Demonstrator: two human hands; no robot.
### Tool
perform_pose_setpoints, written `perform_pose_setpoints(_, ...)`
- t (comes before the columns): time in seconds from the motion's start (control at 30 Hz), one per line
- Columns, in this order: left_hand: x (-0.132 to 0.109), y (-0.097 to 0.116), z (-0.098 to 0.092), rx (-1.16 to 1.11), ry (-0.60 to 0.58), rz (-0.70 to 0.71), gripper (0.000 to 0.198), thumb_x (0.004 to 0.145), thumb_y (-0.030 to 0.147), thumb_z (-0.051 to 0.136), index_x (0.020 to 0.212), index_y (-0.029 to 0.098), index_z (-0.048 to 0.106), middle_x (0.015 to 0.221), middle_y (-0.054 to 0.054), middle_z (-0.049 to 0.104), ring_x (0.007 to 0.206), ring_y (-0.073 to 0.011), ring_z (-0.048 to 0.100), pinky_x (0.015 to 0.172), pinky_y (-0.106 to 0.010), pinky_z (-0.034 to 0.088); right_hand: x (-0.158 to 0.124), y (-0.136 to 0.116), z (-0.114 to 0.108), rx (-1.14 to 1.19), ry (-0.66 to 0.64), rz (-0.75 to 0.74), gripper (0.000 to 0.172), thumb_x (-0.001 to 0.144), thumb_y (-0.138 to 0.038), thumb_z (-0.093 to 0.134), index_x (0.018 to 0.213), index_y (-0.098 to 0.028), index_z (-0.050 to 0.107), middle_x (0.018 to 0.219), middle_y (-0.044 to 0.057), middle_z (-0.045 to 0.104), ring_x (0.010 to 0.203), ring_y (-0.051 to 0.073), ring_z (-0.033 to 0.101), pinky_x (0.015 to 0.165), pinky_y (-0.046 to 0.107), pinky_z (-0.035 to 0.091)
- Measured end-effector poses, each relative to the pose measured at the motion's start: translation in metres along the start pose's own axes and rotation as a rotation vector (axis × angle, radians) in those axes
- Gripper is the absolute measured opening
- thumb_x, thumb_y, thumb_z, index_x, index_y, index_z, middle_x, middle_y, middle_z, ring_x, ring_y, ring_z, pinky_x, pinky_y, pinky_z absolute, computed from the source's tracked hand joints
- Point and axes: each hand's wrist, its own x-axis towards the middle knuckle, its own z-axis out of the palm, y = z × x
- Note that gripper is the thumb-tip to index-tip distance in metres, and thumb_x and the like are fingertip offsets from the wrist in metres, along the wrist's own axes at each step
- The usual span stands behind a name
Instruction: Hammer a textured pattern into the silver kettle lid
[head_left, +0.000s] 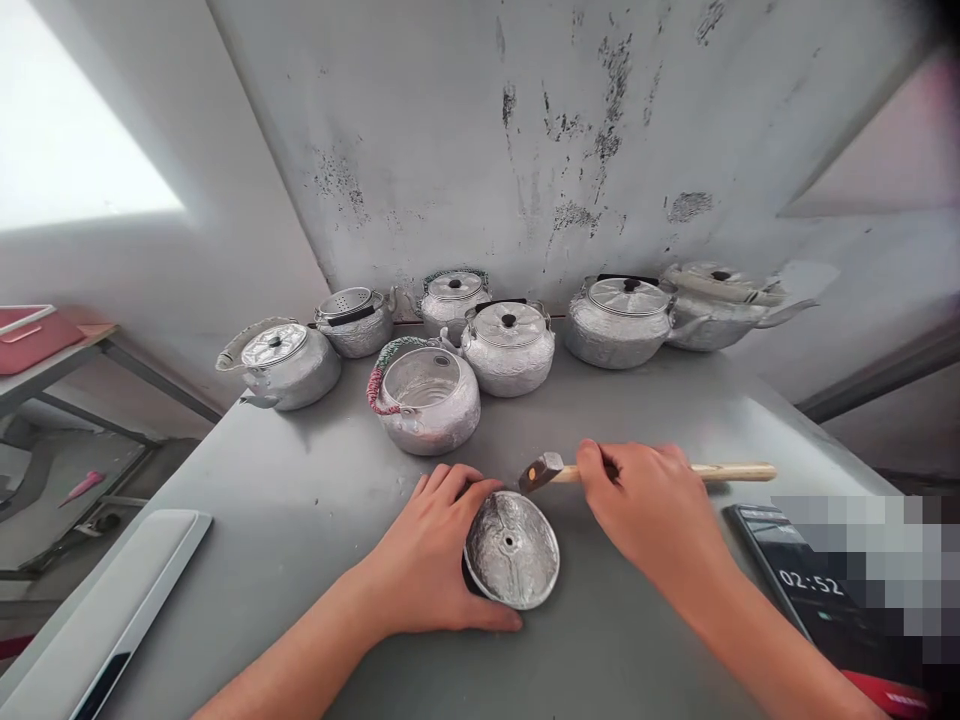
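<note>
A round hammered metal lid (512, 550) with a small hole in its middle lies on the grey table (300, 520). My left hand (435, 560) curls around the lid's left edge, fingers above and thumb below. My right hand (645, 505) grips a small hammer (551, 470) by its wooden handle, the dark head hovering just above the lid's upper edge. Right behind stands an open lidless kettle (426, 395) with a red and green wrapped handle.
Several more silver hammered kettles (508, 345) with lids line the back against the scuffed wall. A phone (814, 590) showing a timer lies at the right. A white flat object (112, 610) rests at the left edge. A pink tray (30, 335) sits on a side table.
</note>
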Motion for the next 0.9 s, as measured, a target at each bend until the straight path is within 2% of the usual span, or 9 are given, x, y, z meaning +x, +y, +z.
perform_pose_setpoints(0.2,0.000,-0.002,0.002,0.007,-0.005,-0.001,0.108,0.052,0.064,0.091,0.143,0.025,0.048,0.131,-0.010,0.050,0.118,-0.0334,0.048,0.107,-0.052,0.043,-0.004,-0.001,0.002,0.022,0.031,-0.034,0.038,0.101,-0.040,0.060,0.069,-0.020,0.064,0.062,-0.006,0.065,0.063,0.014,0.066,0.075,0.035,0.056)
perform_pose_setpoints(0.33,0.001,-0.001,0.001,0.010,0.000,-0.004,0.109,0.051,0.066,0.090,0.143,0.026,0.047,0.131,-0.009,0.049,0.118,-0.0327,0.047,0.107,-0.052,0.042,-0.005,-0.004,0.004,0.049,0.067,-0.084,0.048,0.103,-0.036,0.056,0.057,-0.022,0.057,0.051,-0.008,0.058,0.057,0.015,0.061,0.077,0.036,0.053)
perform_pose_setpoints(0.53,0.002,0.000,-0.001,0.009,0.025,-0.044,0.103,0.049,0.072,0.088,0.134,0.024,0.053,0.124,-0.008,0.051,0.114,-0.0323,0.048,0.105,-0.053,0.042,-0.006,-0.009,0.010,0.047,0.071,-0.137,0.048,0.102,-0.035,0.057,0.056,-0.022,0.055,0.050,-0.008,0.057,0.058,0.015,0.062,0.080,0.037,0.053)
perform_pose_setpoints(0.7,0.001,-0.002,0.001,0.014,0.037,-0.049,0.093,0.049,0.069,0.089,0.123,0.024,0.058,0.119,-0.008,0.052,0.111,-0.0315,0.049,0.102,-0.051,0.043,-0.008,-0.012,0.015,0.018,0.014,-0.148,0.039,0.102,-0.039,0.058,0.068,-0.020,0.064,0.062,-0.006,0.066,0.063,0.014,0.066,0.080,0.037,0.056)
perform_pose_setpoints(0.9,0.000,-0.004,0.003,0.018,0.052,-0.021,0.095,0.051,0.071,0.088,0.127,0.023,0.056,0.118,-0.008,0.053,0.109,-0.0314,0.049,0.101,-0.051,0.043,-0.005,-0.013,0.018,-0.012,-0.032,-0.101,0.027,0.101,-0.041,0.059,0.092,-0.019,0.071,0.089,0.001,0.075,0.078,0.017,0.071,0.081,0.039,0.058)
